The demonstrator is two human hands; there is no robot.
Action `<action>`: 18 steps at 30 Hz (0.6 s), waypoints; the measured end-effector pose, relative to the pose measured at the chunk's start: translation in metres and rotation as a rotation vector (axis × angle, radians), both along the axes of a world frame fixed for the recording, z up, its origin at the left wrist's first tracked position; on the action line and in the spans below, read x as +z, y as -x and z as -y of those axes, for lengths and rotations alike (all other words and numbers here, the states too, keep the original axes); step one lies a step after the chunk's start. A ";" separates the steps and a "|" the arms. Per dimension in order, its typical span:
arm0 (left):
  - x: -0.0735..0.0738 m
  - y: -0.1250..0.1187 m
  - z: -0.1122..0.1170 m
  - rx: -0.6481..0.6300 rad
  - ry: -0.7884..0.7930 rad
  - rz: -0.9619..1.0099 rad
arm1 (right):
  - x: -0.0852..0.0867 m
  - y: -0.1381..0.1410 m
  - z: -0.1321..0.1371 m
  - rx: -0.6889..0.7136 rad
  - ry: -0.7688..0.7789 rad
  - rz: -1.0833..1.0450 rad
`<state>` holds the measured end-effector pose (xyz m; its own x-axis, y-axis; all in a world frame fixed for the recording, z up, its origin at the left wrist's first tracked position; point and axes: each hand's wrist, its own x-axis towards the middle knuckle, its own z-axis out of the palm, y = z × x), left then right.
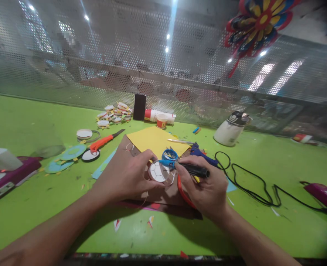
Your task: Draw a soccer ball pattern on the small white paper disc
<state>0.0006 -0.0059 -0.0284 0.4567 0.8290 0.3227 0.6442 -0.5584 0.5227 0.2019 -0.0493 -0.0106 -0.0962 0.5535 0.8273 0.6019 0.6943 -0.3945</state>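
Between the thumb and fingers of my left hand [132, 171] is a white paper disc [159, 172] marked with black lines like a football. My right hand [207, 184] grips a black marker [193, 169] whose blue front end reaches over the disc's upper edge. Whether the tip touches the disc I cannot tell. Just behind the disc lies a small round blue thing [170, 154]. Under both hands is a stack of paper, with a brown sheet [163, 197] and a yellow sheet [152, 138]. Red scissor-like handles [183, 192] show partly beside my right hand.
A blue glue gun [203, 154] lies to the right, near a black cable [252, 173]. Further back stand a white jug [230, 129], a dark phone [139, 107] and paper cups [161, 120]. Leftward are an orange cutter knife [102, 142] and a purple power strip [19, 175].
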 end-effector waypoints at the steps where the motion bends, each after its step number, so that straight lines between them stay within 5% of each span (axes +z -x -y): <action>1: 0.000 0.000 0.000 0.004 -0.001 -0.001 | 0.000 0.000 0.000 0.003 -0.002 0.011; 12: 0.000 0.000 0.000 0.004 -0.024 -0.045 | -0.001 0.001 0.002 0.023 -0.016 0.067; 18: 0.005 0.001 0.001 0.000 -0.018 -0.047 | 0.000 0.001 0.008 -0.019 -0.164 -0.058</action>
<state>-0.0003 -0.0067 -0.0235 0.4719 0.8231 0.3159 0.6677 -0.5677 0.4816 0.2012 -0.0568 -0.0109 -0.0362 0.4120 0.9105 0.5948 0.7410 -0.3117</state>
